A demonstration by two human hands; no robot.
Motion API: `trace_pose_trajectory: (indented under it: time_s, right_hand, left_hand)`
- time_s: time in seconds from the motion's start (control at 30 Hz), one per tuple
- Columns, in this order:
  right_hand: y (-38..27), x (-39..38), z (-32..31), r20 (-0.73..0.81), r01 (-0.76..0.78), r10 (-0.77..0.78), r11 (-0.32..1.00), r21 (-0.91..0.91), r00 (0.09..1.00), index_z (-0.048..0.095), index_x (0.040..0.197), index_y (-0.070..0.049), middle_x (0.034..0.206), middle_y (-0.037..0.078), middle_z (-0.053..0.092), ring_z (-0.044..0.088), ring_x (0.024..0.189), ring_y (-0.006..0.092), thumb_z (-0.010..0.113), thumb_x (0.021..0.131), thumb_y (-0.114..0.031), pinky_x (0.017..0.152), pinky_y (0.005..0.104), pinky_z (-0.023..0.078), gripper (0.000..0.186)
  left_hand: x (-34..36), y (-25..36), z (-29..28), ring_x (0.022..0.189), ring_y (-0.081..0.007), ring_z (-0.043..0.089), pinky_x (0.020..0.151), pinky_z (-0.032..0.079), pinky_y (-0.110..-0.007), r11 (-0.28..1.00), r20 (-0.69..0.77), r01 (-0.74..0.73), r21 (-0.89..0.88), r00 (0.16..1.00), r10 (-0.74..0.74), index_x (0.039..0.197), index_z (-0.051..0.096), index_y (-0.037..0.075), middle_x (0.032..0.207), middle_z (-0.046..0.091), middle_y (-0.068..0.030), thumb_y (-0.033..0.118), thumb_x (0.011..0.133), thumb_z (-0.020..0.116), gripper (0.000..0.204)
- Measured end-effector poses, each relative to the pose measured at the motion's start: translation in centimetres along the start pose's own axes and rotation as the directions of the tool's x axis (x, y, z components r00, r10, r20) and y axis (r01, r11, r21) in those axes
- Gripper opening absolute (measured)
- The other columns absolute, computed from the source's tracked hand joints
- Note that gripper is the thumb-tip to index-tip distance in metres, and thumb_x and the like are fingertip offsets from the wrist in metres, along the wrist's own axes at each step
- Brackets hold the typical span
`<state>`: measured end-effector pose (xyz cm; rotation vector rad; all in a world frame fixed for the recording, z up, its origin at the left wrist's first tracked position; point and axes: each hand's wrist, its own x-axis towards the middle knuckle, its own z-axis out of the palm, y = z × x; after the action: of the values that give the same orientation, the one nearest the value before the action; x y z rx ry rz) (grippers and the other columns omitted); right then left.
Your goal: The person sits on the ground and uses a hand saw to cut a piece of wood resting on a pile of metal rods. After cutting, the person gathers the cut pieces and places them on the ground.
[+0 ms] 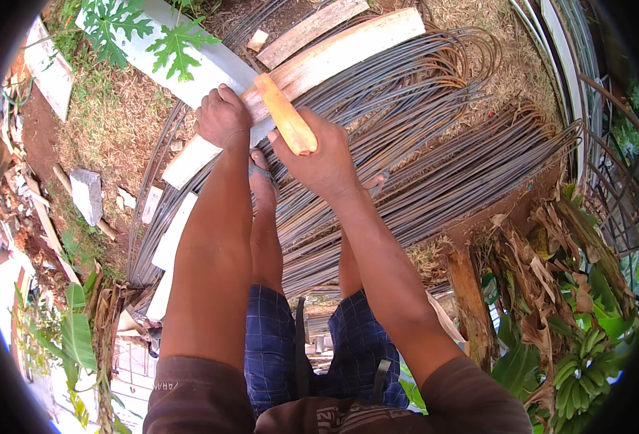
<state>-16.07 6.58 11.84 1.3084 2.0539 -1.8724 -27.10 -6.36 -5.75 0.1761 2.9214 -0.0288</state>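
Orange-yellow tapered wooden piece [287,116] in right hand [326,163], clamped at near end, far end over long pale wooden plank [355,49]. Left hand [223,118] clenched on plank. Step, likely: bracing plank, working piece there; calls for firm left hold. Both arms reach forward, right angled inward. Below: dark, rusty steel rods [435,188].

Your left arm [211,267] is reaching nearly straight toward 12 o'clock; your left hand [222,118] is curling, palm side hidden, at 10–11 o'clock. Your right arm [388,267] is slanting toward 11; your right hand [323,159] is gripping firmly near 12.
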Motion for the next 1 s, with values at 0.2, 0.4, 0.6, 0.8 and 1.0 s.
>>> trace_pose_trajectory:
  time_s: [0.2,0.4,0.6,0.8,1.0]
  right_hand:
    - [1.3,-24.6,-10.0,0.138,0.184,-0.15,0.94,-0.286,0.979,0.071,0.11,0.005,0.081,0.014,0.071,0.072,0.068,0.0298,0.076,0.081,-0.008,0.062,0.0376,0.058,0.033]
    - [3.6,-4.4,-1.7,0.03,0.143,-0.141,0.987,-0.073,0.99,0.071,0.102,0.003,0.071,0.015,0.066,0.066,0.059,0.0286,0.078,0.087,-0.012,0.058,0.0352,0.052,0.022]
    - [2.3,-14.0,-4.6,0.046,0.067,-0.059,0.983,-0.173,0.997,0.072,0.115,0.004,0.082,0.014,0.072,0.072,0.067,0.0298,0.078,0.085,-0.014,0.064,0.0361,0.056,0.035]
    - [-1.8,-21.2,-8.6,0.104,0.054,-0.02,0.941,-0.335,0.994,0.073,0.104,0.001,0.085,0.015,0.073,0.074,0.072,0.0307,0.076,0.082,-0.006,0.068,0.0379,0.06,0.023]
    - [-0.3,0.3,0.6,0.008,0.01,-0.01,1.0,-0.006,1.0,0.067,0.096,0.002,0.072,0.014,0.065,0.056,0.058,0.0203,0.077,0.089,-0.015,0.059,0.0359,0.049,0.021]
  left_hand:
    - [-0.3,0.2,-0.7,0.092,-0.0325,0.066,0.084,0.047,-0.052,0.999,-0.054,0.016,-0.037,0.998,-0.018,0.09,0.075,0.012,0.093,0.072,-0.0069,0.04,0.103,0.046,0.043]
    - [0.1,1.1,-0.9,0.096,-0.0313,0.066,0.088,0.045,-0.049,1.0,-0.018,0.007,-0.028,1.0,-0.007,0.089,0.075,0.013,0.095,0.073,-0.0066,0.041,0.103,0.046,0.043]
    - [0.3,0.6,-0.4,0.095,-0.0305,0.066,0.088,0.045,-0.049,0.998,-0.083,0.013,-0.054,0.996,-0.018,0.09,0.076,0.012,0.094,0.073,-0.0062,0.04,0.103,0.046,0.043]
    - [-0.4,0.0,-1.2,0.093,-0.0301,0.066,0.087,0.046,-0.048,1.0,0.01,0.016,-0.022,1.0,-0.016,0.091,0.077,0.013,0.093,0.073,-0.0057,0.039,0.102,0.047,0.041]
    - [0.2,0.7,-0.7,0.094,-0.0299,0.067,0.088,0.046,-0.048,0.999,0.016,0.006,-0.033,1.0,-0.005,0.092,0.077,0.014,0.094,0.073,-0.006,0.04,0.102,0.048,0.04]
